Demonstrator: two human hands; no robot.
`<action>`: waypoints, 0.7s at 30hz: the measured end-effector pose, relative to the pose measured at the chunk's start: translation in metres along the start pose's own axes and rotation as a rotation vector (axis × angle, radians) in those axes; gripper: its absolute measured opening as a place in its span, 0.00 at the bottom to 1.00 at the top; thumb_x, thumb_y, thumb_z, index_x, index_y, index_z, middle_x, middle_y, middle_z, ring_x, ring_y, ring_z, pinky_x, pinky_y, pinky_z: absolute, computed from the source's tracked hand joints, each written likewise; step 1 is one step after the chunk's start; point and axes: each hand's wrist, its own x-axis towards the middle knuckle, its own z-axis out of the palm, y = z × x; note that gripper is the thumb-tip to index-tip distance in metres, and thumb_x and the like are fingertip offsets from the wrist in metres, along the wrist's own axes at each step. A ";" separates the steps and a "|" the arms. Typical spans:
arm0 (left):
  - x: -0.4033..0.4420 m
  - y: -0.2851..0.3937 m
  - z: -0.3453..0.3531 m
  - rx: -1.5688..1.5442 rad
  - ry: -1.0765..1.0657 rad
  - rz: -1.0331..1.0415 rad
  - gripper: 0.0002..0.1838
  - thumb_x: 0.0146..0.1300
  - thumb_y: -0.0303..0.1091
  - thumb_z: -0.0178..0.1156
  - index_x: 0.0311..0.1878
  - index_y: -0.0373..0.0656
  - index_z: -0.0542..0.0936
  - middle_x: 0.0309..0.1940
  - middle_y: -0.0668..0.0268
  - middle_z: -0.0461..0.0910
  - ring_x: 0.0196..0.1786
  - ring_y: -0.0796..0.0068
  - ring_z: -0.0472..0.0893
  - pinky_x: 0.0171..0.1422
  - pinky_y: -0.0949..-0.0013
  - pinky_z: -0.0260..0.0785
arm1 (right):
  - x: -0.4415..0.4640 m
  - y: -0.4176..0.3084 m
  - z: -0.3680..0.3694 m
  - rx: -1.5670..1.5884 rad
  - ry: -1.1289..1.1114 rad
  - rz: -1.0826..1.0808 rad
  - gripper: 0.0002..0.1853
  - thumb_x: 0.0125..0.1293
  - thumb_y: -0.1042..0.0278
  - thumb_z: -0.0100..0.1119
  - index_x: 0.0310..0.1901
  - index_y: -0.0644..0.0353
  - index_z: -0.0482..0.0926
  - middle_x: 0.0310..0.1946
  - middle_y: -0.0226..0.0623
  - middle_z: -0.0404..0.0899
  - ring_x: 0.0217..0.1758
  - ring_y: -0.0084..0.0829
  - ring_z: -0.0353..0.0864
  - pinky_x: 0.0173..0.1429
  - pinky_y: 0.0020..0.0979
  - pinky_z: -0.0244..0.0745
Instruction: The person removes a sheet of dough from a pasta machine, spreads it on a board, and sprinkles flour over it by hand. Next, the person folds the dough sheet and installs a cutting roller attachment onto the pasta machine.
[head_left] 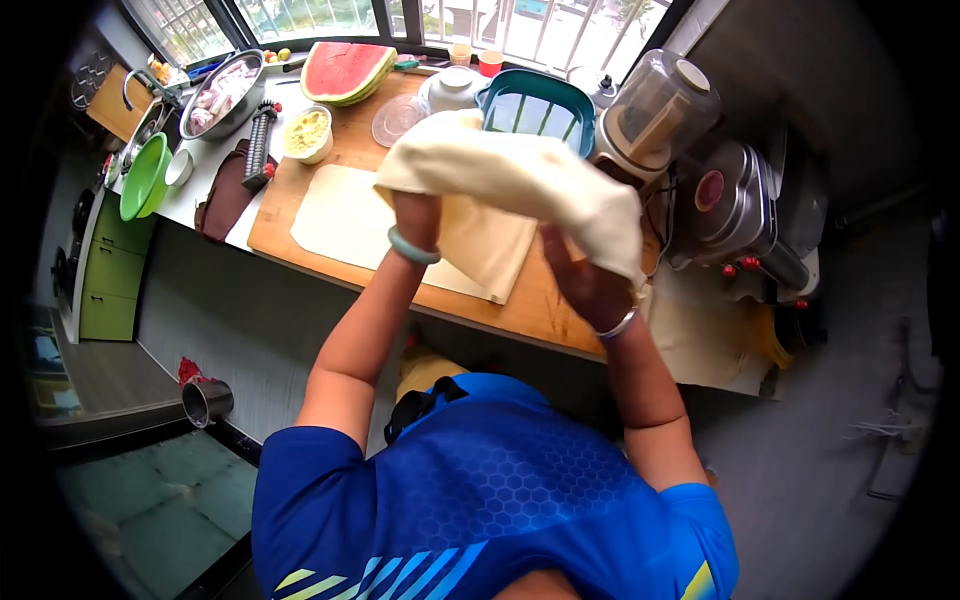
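Loosely, a soft, cream-coloured sheet (500, 160) draped over both hands, hiding most of the fingers; whether they were pinched together or spread apart beneath it, I cannot tell. On the left hand (418, 218), the folds covered everything above the knuckles, while the right hand (588, 278) showed partly below the other end. Smooth and limp, the sheet arched from one hand to the other, one flap hanging between them towards the wooden board (555, 320).

Both arms reached forward, well apart, forearms raised and hands lifted over the board. A smooth, rounded, pale green bangle (413, 247) ringed the left wrist, and a slim, shiny bracelet (617, 325) the right.

Beneath, a flat, pale layer (345, 215) with straight edges lay on the warm-grained wood; whether it joined the raised sheet was unclear. Farther out stood a white tub (316, 156) of crumbly yellow stuff, a cut watermelon (345, 72) with wet-looking red flesh, and a teal plastic basket (583, 108). Right of these came a clear-topped appliance (660, 110) and a rounded, glossy metal machine (730, 190); far left sat a round metal bowl (238, 112) and a green plastic basin (148, 178).
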 end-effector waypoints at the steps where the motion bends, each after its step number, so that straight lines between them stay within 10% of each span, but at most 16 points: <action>1: -0.005 -0.019 -0.039 0.504 0.021 0.074 0.13 0.63 0.33 0.48 0.47 0.36 0.72 0.40 0.65 0.75 0.45 0.78 0.73 0.51 0.70 0.66 | -0.028 0.003 0.034 0.110 -0.153 0.112 0.11 0.54 0.69 0.55 0.40 0.59 0.76 0.35 0.41 0.76 0.37 0.38 0.74 0.46 0.36 0.67; 4: -0.022 -0.031 -0.079 0.008 0.093 -0.368 0.15 0.64 0.35 0.47 0.49 0.37 0.70 0.42 0.65 0.74 0.46 0.77 0.72 0.52 0.70 0.65 | -0.192 0.046 0.194 0.506 -0.105 0.489 0.12 0.62 0.66 0.49 0.47 0.56 0.72 0.41 0.35 0.76 0.44 0.36 0.73 0.50 0.33 0.68; 10: -0.010 -0.045 -0.118 -0.300 0.047 -0.717 0.18 0.64 0.40 0.45 0.52 0.38 0.67 0.46 0.64 0.71 0.49 0.75 0.70 0.55 0.70 0.63 | -0.209 0.036 0.226 1.544 -0.057 1.700 0.15 0.62 0.66 0.51 0.50 0.55 0.69 0.44 0.32 0.74 0.48 0.29 0.73 0.54 0.33 0.69; 15: 0.010 -0.048 -0.135 -0.474 -0.040 -0.897 0.22 0.65 0.44 0.44 0.55 0.38 0.65 0.49 0.64 0.69 0.52 0.74 0.68 0.57 0.69 0.61 | -0.218 0.014 0.243 1.689 0.158 1.807 0.18 0.58 0.65 0.56 0.51 0.53 0.69 0.46 0.31 0.74 0.48 0.27 0.73 0.54 0.32 0.71; 19: 0.017 -0.045 -0.138 -0.561 -0.085 -0.997 0.24 0.65 0.47 0.43 0.57 0.39 0.63 0.52 0.64 0.67 0.53 0.72 0.67 0.59 0.69 0.60 | -0.243 0.041 0.227 1.745 0.832 1.492 0.23 0.60 0.57 0.51 0.56 0.55 0.64 0.53 0.34 0.68 0.55 0.33 0.68 0.60 0.35 0.64; 21: 0.020 -0.045 -0.140 -0.577 -0.094 -1.025 0.25 0.65 0.48 0.42 0.58 0.39 0.62 0.52 0.64 0.66 0.54 0.72 0.66 0.60 0.69 0.59 | -0.239 0.052 0.194 1.596 0.750 1.176 0.25 0.63 0.53 0.45 0.59 0.56 0.61 0.57 0.36 0.64 0.60 0.33 0.62 0.65 0.35 0.56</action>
